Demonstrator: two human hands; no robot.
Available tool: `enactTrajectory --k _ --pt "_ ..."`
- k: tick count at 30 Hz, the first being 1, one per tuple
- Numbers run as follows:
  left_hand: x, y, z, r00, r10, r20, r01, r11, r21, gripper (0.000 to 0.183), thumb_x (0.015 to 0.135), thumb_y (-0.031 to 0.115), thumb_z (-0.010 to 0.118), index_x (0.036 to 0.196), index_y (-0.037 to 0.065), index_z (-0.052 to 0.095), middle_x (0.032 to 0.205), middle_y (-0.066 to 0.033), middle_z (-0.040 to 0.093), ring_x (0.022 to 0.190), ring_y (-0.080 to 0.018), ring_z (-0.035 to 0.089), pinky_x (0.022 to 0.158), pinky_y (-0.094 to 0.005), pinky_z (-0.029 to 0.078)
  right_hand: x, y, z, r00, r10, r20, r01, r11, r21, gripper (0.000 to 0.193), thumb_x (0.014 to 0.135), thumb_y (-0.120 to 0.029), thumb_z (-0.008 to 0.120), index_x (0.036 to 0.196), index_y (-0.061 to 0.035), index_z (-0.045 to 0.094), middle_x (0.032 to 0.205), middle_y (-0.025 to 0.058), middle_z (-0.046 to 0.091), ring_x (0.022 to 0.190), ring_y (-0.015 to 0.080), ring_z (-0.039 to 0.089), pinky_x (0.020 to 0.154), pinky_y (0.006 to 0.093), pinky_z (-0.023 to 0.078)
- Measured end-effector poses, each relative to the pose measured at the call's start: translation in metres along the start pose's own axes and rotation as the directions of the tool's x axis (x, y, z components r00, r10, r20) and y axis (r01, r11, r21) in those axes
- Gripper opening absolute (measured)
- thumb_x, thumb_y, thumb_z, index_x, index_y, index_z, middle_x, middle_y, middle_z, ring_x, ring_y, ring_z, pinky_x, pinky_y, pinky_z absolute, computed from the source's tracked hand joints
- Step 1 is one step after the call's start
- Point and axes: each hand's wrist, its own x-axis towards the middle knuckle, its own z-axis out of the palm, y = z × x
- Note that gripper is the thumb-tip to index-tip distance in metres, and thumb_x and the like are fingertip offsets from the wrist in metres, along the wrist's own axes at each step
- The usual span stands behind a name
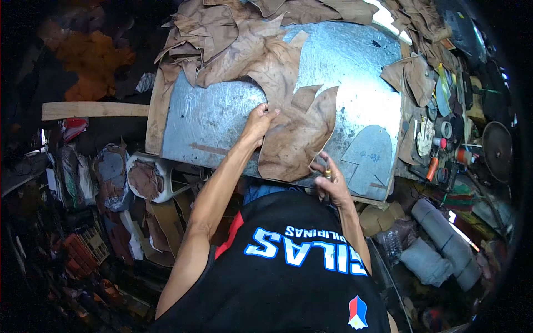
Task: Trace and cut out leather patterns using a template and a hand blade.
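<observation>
A large, irregular piece of brown leather (pixel 297 139) lies on a metal-topped worktable (pixel 214 114), its near end reaching the front edge. My left hand (pixel 260 123) pinches its left edge, thumb on top. Close by its lower right edge is my right hand (pixel 333 182), fingers half curled and apart. A small gold-coloured band or piece shows at these fingers; what it is I cannot make out. To the right, a flat grey pattern piece (pixel 369 158) with a rounded top and a notched side rests on the metal.
Leather scraps (pixel 222 28) pile along the table's far side. Tape rolls (pixel 446 129), an orange-handled tool (pixel 432 169) and other tools crowd the right. A wooden plank (pixel 94 110) juts out leftward. Below it stands a white container (pixel 150 178) of scraps; a grey roll (pixel 447 241) lies lower right.
</observation>
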Motion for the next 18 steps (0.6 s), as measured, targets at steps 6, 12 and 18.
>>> enactTrajectory --k 6,12,18 --pt "-0.003 0.003 0.016 0.999 0.039 0.019 -0.038 0.999 -0.030 0.025 0.093 0.007 0.059 0.115 -0.003 0.053 0.098 -0.0152 0.067 0.084 -0.0200 0.067 0.071 -0.0323 0.057 -0.023 -0.011 -0.015 0.945 -0.276 -0.175 0.016 0.573 -0.819 0.060 0.087 -0.013 0.067 0.141 -0.0051 0.043 0.111 0.0106 0.063 0.073 0.0138 0.060 0.066 0.0284 0.051" --pt "-0.008 0.003 0.038 0.997 -0.076 -0.013 0.075 0.930 0.359 0.027 0.095 0.021 0.060 0.114 0.002 0.056 0.101 -0.0119 0.066 0.085 -0.0189 0.067 0.069 -0.0312 0.054 -0.064 -0.092 -0.005 0.910 -0.101 -0.401 -0.276 0.575 -0.770 0.053 0.085 -0.009 0.066 0.135 -0.0022 0.048 0.103 0.0127 0.065 0.082 0.0133 0.061 0.072 0.0291 0.051" --pt "0.020 0.003 0.020 0.994 0.098 0.050 -0.084 0.970 -0.229 0.026 0.097 0.014 0.054 0.121 0.004 0.050 0.113 -0.0120 0.063 0.096 -0.0262 0.066 0.083 -0.0411 0.054 -0.087 -0.050 -0.028 0.941 -0.091 -0.325 -0.274 0.358 -0.893 0.049 0.082 -0.012 0.068 0.128 -0.0022 0.053 0.088 0.0205 0.063 0.073 0.0216 0.062 0.069 0.0347 0.050"
